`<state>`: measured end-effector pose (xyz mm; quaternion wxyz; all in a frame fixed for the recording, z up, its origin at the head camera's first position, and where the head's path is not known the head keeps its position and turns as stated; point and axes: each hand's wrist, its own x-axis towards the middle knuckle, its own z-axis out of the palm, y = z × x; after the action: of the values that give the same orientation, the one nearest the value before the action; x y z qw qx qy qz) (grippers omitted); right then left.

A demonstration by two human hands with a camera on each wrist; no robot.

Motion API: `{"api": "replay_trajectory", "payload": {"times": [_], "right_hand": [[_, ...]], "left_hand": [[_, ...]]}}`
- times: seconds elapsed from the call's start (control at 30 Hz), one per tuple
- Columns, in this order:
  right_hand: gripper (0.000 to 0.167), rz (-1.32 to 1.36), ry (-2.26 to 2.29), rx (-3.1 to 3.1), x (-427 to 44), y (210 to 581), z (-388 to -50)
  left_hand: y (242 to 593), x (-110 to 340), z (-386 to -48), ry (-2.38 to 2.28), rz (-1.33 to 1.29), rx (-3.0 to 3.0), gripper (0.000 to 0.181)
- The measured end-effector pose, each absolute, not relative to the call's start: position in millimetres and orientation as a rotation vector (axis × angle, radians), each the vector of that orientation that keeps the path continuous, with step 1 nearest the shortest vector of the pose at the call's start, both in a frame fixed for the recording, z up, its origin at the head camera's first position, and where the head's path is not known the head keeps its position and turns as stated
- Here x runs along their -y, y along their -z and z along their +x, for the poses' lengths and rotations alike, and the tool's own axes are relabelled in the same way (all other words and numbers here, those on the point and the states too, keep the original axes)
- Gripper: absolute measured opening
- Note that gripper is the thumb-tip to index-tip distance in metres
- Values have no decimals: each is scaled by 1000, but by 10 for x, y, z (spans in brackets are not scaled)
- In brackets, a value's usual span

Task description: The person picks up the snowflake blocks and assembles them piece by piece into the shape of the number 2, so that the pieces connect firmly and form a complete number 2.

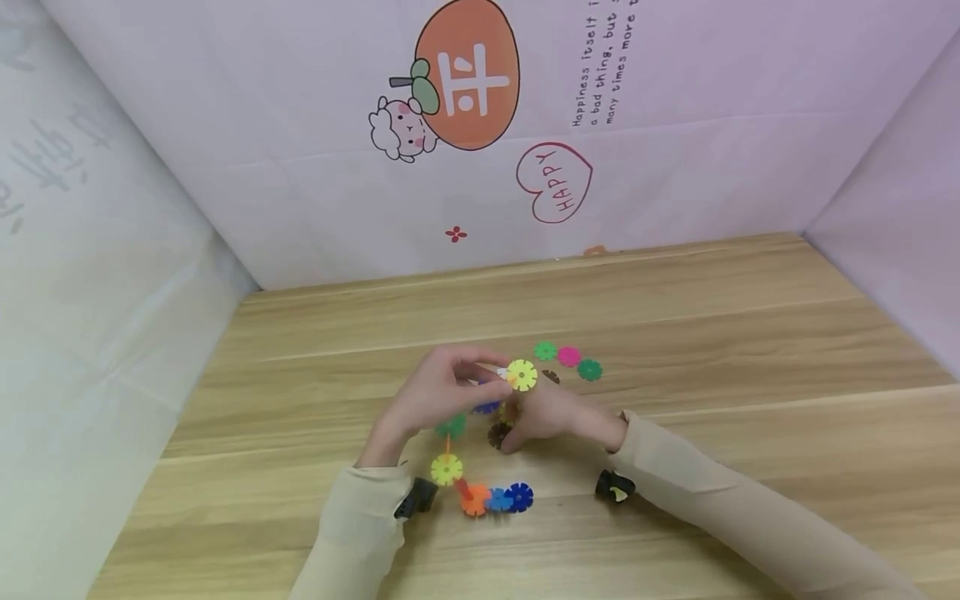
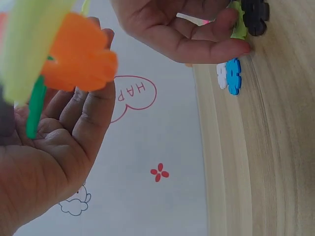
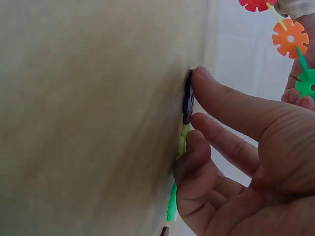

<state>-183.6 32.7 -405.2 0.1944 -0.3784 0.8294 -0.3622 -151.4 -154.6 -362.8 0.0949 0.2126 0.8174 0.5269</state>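
Observation:
My left hand (image 1: 442, 387) pinches a linked chain of notched plastic discs by its yellow disc (image 1: 521, 375). The chain dangles below the palm, with a green disc (image 3: 307, 83), an orange disc (image 3: 290, 39) and a red disc (image 3: 257, 4), then a dark blue disc (image 1: 519, 497). Down at the tabletop, my right hand (image 1: 543, 408) has its thumb and a finger at opposite edges of a black disc (image 3: 188, 98). Its other fingers curl by a lime disc (image 2: 239, 22). A blue disc (image 2: 234, 76) and a white disc (image 2: 221, 76) lie nearby.
Beyond the right hand, a green disc (image 1: 545, 351), a pink disc (image 1: 568, 357) and a darker green disc (image 1: 590, 370) lie on the wooden table (image 1: 712, 333). A brown disc (image 1: 551, 377) is partly hidden behind that hand. Printed white cloth (image 1: 315, 167) walls off the back and sides.

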Motion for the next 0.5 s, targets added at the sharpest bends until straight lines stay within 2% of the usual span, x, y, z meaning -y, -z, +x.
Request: {"api": "replay_trajectory", "payload": {"times": [0.23,0.37,0.5], "right_hand": [[68,-1090,794,-2417,-291,4037,-1796],[55,-1192,622,-2446,-262,4033,-1775],[41,-1163,586,-2436,-243,4042,-1756]], "left_hand": [[3618,1539,-1509,-1540,616,-2433,30],[3620,1541,-1511,-1560,604,-2407,31],[3626,1546,-1514,-1578,581,-2394,31]]}}
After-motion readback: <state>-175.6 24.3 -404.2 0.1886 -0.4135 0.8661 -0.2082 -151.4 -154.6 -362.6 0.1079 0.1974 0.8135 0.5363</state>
